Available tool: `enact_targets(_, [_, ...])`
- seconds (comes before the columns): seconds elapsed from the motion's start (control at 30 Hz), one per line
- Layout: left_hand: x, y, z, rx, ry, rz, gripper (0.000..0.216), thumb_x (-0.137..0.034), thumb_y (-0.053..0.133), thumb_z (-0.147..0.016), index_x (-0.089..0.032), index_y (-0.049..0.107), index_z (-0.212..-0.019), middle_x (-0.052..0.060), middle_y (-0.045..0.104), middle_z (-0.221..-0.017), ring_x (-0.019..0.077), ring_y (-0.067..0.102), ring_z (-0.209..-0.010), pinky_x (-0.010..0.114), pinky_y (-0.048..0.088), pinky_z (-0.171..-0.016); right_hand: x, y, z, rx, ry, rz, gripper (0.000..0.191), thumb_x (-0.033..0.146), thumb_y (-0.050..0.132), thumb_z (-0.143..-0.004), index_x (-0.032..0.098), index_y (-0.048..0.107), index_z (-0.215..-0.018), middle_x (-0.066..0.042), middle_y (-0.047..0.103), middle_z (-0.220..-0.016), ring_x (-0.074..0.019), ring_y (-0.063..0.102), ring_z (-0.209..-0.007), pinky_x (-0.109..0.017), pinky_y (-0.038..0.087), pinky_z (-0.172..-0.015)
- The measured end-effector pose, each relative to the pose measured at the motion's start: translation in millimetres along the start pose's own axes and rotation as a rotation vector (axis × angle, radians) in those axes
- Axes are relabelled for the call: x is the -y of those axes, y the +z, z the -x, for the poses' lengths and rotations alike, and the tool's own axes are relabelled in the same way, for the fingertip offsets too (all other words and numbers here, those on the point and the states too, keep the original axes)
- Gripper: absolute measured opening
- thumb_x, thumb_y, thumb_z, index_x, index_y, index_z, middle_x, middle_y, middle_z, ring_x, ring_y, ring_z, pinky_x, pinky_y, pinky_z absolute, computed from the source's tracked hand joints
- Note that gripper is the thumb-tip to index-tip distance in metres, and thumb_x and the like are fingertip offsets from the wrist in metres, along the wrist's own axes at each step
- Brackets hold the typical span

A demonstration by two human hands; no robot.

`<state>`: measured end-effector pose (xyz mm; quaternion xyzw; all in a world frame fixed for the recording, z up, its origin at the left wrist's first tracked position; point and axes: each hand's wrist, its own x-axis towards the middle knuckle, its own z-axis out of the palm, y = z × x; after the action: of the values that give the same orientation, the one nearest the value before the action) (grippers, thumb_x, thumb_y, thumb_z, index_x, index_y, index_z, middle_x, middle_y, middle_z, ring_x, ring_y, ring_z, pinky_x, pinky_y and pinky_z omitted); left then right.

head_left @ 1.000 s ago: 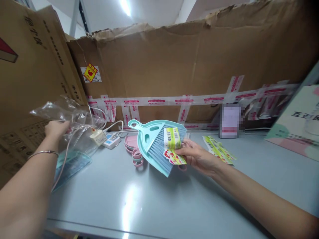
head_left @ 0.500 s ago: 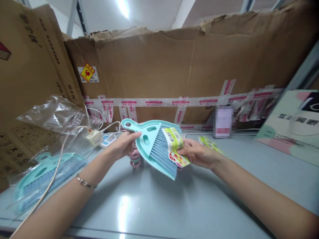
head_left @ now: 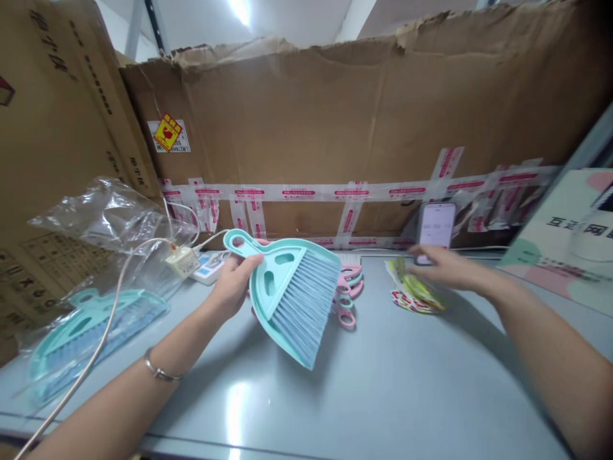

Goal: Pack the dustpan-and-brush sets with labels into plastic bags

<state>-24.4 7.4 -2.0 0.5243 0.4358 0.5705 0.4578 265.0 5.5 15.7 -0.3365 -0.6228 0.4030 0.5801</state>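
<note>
My left hand (head_left: 234,281) is closed around the handle end of a turquoise dustpan and brush set (head_left: 275,281), thumb on top. The brush, with blue-grey bristles, sits nested in the dustpan, which is held tilted above the table. My right hand (head_left: 438,265) is apart from it, over a small pile of yellow-green and red printed card labels (head_left: 416,294). Its fingers are stretched out and somewhat blurred. Behind the dustpan, partly hidden by it, lie several pink and turquoise pieces with ring-shaped handles (head_left: 348,300).
Another dustpan set (head_left: 86,332) lies in clear plastic at the left, a cable (head_left: 112,313) crossing it. A plug adapter (head_left: 182,260) stands nearby. A phone (head_left: 437,223) leans against the large cardboard box (head_left: 287,128). A printed board (head_left: 565,236) stands at the right.
The label on the bristles has come off, and my right hand has moved right to the label pile. The dustpan set has shifted slightly left and down, uncovering more pink pieces.
</note>
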Motion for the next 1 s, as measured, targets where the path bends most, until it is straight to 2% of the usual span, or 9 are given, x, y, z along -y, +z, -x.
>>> enact_targets(0.1, [0, 10, 8, 0.044, 0.079, -0.080, 0.034, -0.038, 0.060, -0.074, -0.019, 0.059, -0.103, 0.003, 0.068, -0.081, 0.0141, 0.059, -0.056, 0.024, 0.047, -0.048, 3, 39, 4, 0.023, -0.117, 0.175, 0.022, 0.039, 0.069, -0.072, 0.023, 0.066, -0.087, -0.004, 0.060, -0.086, -0.0191, 0.058, -0.086, -0.032, 0.049, -0.076])
enact_targets(0.23, [-1, 20, 17, 0.129, 0.225, -0.077, 0.031, -0.040, 0.059, -0.079, -0.020, 0.059, -0.102, 0.006, 0.068, -0.096, 0.0120, 0.057, -0.054, 0.025, 0.046, -0.049, 7, 76, 3, 0.256, -0.265, 0.518, 0.017, 0.034, 0.067, -0.074, 0.022, 0.066, -0.087, -0.004, 0.055, -0.087, -0.0184, 0.055, -0.084, -0.033, 0.046, -0.077])
enact_targets(0.33, [-2, 20, 17, 0.214, 0.346, -0.048, 0.032, -0.043, 0.061, -0.080, -0.020, 0.057, -0.103, 0.008, 0.068, -0.101, 0.0147, 0.061, -0.065, 0.026, 0.048, -0.056, 9, 92, 0, 0.387, -0.260, 0.677, 0.020, 0.033, 0.069, -0.073, 0.020, 0.064, -0.087, -0.004, 0.050, -0.090, -0.0196, 0.054, -0.088, -0.036, 0.046, -0.080])
enact_targets(0.47, [-9, 15, 15, 0.395, 0.532, -0.040, 0.040, -0.050, 0.065, -0.077, -0.020, 0.058, -0.102, 0.009, 0.067, -0.098, 0.0170, 0.063, -0.073, 0.025, 0.050, -0.057, 21, 100, 0, 0.427, -0.272, 0.687, 0.013, 0.028, 0.069, -0.072, 0.018, 0.060, -0.075, -0.003, 0.046, -0.088, -0.0164, 0.054, -0.083, -0.032, 0.048, -0.075])
enact_targets(0.53, [-17, 11, 13, 0.317, 0.641, -0.073, 0.038, -0.049, 0.068, -0.074, -0.020, 0.060, -0.096, 0.006, 0.066, -0.091, 0.0149, 0.062, -0.068, 0.024, 0.049, -0.053, 33, 96, -1, 0.369, -0.350, 0.696, 0.012, 0.026, 0.068, -0.073, 0.018, 0.059, -0.073, -0.002, 0.046, -0.085, -0.0139, 0.052, -0.075, -0.029, 0.048, -0.068])
enact_targets(0.63, [-29, -5, 7, -0.023, 0.768, -0.110, 0.027, -0.045, 0.067, -0.076, -0.020, 0.061, -0.086, 0.001, 0.062, -0.075, 0.0068, 0.051, -0.047, 0.019, 0.040, -0.038, 49, 74, -10, 0.137, -0.553, 0.793, 0.011, 0.028, 0.065, -0.075, 0.019, 0.059, -0.074, -0.003, 0.048, -0.084, -0.0150, 0.051, -0.076, -0.030, 0.048, -0.067])
enact_targets(0.73, [-34, -27, -1, -0.277, 0.872, -0.141, 0.023, -0.036, 0.072, -0.074, -0.020, 0.056, -0.081, -0.001, 0.060, -0.080, 0.0035, 0.046, -0.039, 0.019, 0.035, -0.032, 40, 40, -30, -0.013, -0.712, 0.896, 0.011, 0.029, 0.062, -0.078, 0.019, 0.060, -0.082, -0.006, 0.051, -0.090, -0.0179, 0.054, -0.083, -0.033, 0.048, -0.073])
enact_targets(0.83, [-24, -40, -9, -0.268, 0.843, -0.391, 0.031, -0.029, 0.080, -0.063, -0.019, 0.053, -0.076, -0.002, 0.056, -0.079, 0.0074, 0.055, -0.052, 0.020, 0.043, -0.045, -1, 14, -48, 0.296, -0.749, 1.036, 0.014, 0.022, 0.053, -0.081, 0.016, 0.063, -0.088, -0.010, 0.057, -0.095, -0.0194, 0.057, -0.086, -0.034, 0.048, -0.076])
enact_targets(1.0, [8, -39, -18, 0.043, 0.625, -0.792, 0.022, -0.033, 0.065, -0.077, -0.017, 0.053, -0.067, 0.000, 0.051, -0.069, 0.0124, 0.052, -0.063, 0.023, 0.042, -0.054, -70, 9, -52, 0.706, -0.511, 1.360, 0.027, 0.004, 0.051, -0.075, 0.018, 0.070, -0.088, -0.009, 0.066, -0.093, -0.0186, 0.061, -0.079, -0.029, 0.046, -0.069])
